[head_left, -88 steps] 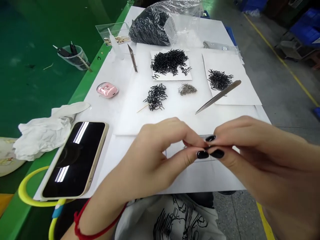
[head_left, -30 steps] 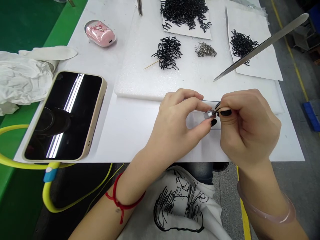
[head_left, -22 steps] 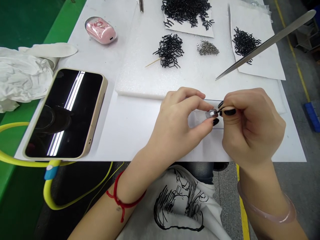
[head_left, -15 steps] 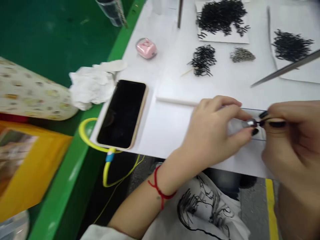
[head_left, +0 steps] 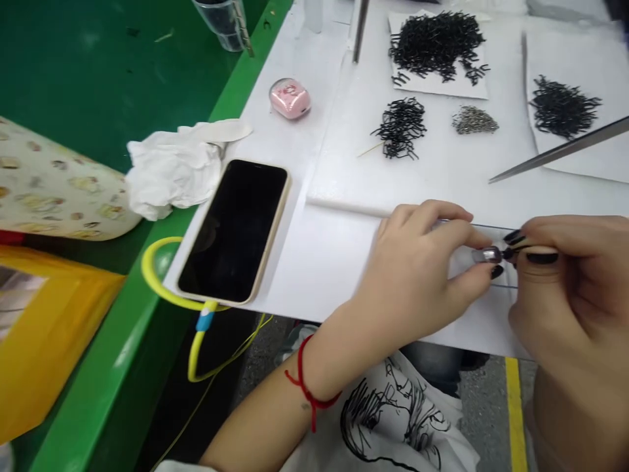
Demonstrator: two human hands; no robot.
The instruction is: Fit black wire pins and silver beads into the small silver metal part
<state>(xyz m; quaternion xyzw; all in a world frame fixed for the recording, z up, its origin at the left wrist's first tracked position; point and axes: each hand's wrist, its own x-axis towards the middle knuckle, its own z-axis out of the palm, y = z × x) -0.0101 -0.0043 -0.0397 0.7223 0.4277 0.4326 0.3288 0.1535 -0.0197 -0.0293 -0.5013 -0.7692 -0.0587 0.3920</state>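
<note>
My left hand (head_left: 417,262) pinches a small shiny silver part (head_left: 490,254) with a clear end between thumb and fingers. Close against it, my right hand (head_left: 574,301) has thumb and forefinger pressed together at the part's dark end; a small dark piece (head_left: 508,253) shows there, its kind too small to make out. Both hands are over the white work surface (head_left: 324,262) near its front edge. Above them lies a white foam pad (head_left: 344,177) holding a pile of bent black pieces (head_left: 403,128) and a heap of tiny metal pieces (head_left: 474,120).
A pointed metal tool (head_left: 555,155) reaches in from the right. More black pieces lie in a large pile (head_left: 437,42) and another pile (head_left: 565,107) on white sheets. Leftward are a phone (head_left: 233,229) with a yellow cable (head_left: 196,347), a pink case (head_left: 289,98) and crumpled white cloth (head_left: 174,170).
The view has shifted slightly and sharpened. Both hands keep nearly the same pose around the silver part, which stays pinched between them.
</note>
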